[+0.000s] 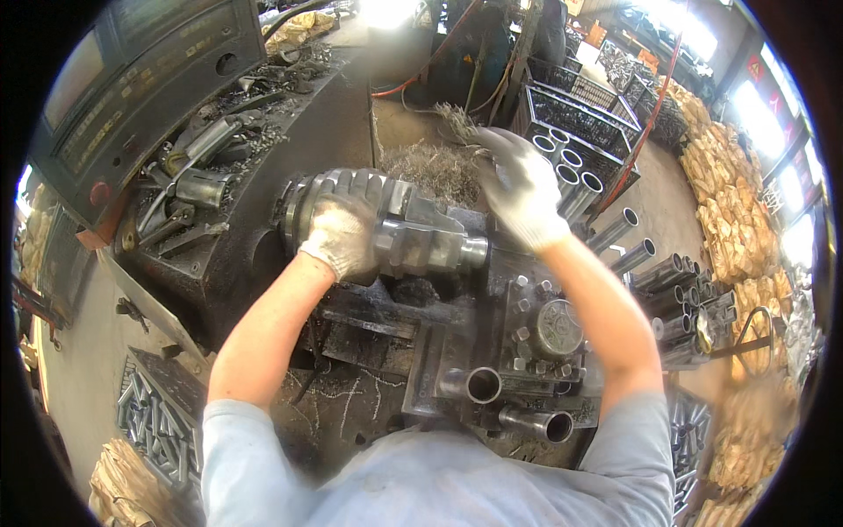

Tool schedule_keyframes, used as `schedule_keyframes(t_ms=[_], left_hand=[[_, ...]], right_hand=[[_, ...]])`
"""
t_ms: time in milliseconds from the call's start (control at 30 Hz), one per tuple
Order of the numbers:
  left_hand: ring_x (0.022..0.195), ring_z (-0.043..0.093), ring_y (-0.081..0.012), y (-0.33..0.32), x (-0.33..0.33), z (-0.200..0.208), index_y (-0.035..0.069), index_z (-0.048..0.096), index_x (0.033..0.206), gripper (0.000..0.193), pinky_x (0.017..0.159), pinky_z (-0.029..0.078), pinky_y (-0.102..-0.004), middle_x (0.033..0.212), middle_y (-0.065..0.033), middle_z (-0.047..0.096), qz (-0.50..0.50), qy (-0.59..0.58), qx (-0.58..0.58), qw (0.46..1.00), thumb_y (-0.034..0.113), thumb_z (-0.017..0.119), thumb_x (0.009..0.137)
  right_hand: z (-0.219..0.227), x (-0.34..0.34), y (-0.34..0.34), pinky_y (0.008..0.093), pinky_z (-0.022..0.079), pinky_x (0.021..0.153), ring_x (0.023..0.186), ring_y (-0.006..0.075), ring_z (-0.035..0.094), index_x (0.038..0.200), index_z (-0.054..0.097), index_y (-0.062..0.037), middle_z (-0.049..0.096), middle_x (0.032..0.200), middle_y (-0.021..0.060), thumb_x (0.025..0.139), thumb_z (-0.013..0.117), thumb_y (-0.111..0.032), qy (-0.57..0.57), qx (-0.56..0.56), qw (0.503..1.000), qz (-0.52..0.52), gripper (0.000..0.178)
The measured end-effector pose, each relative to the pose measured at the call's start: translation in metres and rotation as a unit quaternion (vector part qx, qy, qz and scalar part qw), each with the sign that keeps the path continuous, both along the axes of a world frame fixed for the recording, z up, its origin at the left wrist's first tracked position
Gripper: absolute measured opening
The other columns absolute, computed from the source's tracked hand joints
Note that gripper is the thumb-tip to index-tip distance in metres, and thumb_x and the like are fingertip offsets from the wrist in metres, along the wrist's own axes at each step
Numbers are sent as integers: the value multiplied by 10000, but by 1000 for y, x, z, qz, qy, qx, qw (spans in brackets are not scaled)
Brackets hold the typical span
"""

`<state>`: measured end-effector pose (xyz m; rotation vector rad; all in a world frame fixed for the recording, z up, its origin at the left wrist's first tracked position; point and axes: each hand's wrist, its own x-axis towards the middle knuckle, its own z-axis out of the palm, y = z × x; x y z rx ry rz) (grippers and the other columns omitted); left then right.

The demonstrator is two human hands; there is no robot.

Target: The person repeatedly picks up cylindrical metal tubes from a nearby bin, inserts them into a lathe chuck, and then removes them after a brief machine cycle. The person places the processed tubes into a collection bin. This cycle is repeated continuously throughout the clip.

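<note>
Both my hands wear whitish work gloves with dark, soiled fingers. My left hand point(341, 230) rests on a lathe chuck point(411, 230), its fingers curved over the top of the round metal body. A short bright tube end point(475, 252) sticks out of the chuck's jaws on the right. My right hand point(524, 186) is raised to the right of the chuck, its fingers stretched out and smeared by motion, with nothing visible in it. Just beyond it stand several upright steel tubes point(569, 159). Below the right hand is the tool post point(558, 327) with bolts around its round top.
Two steel tubes point(484, 385) lie on the carriage close to my body. More tubes point(676, 290) are stacked at the right. Metal shavings point(430, 171) heap behind the chuck. Tools point(200, 188) lie on the headstock at left. A bin of small tubes point(156, 430) sits lower left.
</note>
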<state>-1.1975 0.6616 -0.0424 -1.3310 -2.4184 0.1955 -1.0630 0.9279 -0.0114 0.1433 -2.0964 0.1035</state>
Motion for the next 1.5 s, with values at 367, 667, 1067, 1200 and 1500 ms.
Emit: schedule_keyframes(t_ms=[367, 667, 1067, 1200, 1500], left_hand=[[1145, 741, -378, 56, -40, 51, 78, 504, 1556, 939, 978, 626, -492, 1388, -220, 689, 33, -297, -41, 954, 281, 884, 721], [1356, 556, -443, -9, -6, -30, 5, 550, 1456, 760, 1223, 371, -546, 1388, -232, 641, -102, -26, 295, 950, 198, 782, 759], [1462, 498, -411, -29, 36, -23, 8, 493, 1529, 778, 1286, 275, -548, 1525, -249, 567, -101, -152, 350, 919, 327, 796, 888], [1533, 421, -346, -96, 179, -63, 1, 221, 1685, 1023, 1270, 350, -495, 1667, -192, 415, -369, -635, 458, 502, 301, 815, 909], [1087, 705, -278, -130, 246, -169, -14, 614, 1333, 487, 894, 618, -450, 1198, -146, 704, 171, -827, 459, 277, 197, 804, 937]], right_hand=[[-62, -10, 42, 398, 642, 785, 909, 286, 759, 1065, 785, 33, 783, 1156, 146, 849, 860, -405, -743, -94, 662, 38, 494], [-91, -12, 57, 369, 530, 591, 673, 172, 659, 897, 795, -2, 737, 778, 89, 851, 838, -432, -745, -137, 640, 124, 435], [73, 165, -107, 504, 632, 774, 828, 406, 776, 1208, 674, 13, 750, 1027, 233, 744, 823, -301, -364, 72, 888, -271, 580], [34, 219, -224, 503, 640, 783, 885, 414, 770, 1359, 588, 4, 719, 1072, 256, 729, 835, -315, -368, -111, 908, -168, 748], [-186, 265, -254, 463, 601, 860, 981, 396, 767, 1233, 721, -26, 772, 1056, 259, 716, 825, -608, -596, -430, 673, -80, 785]])
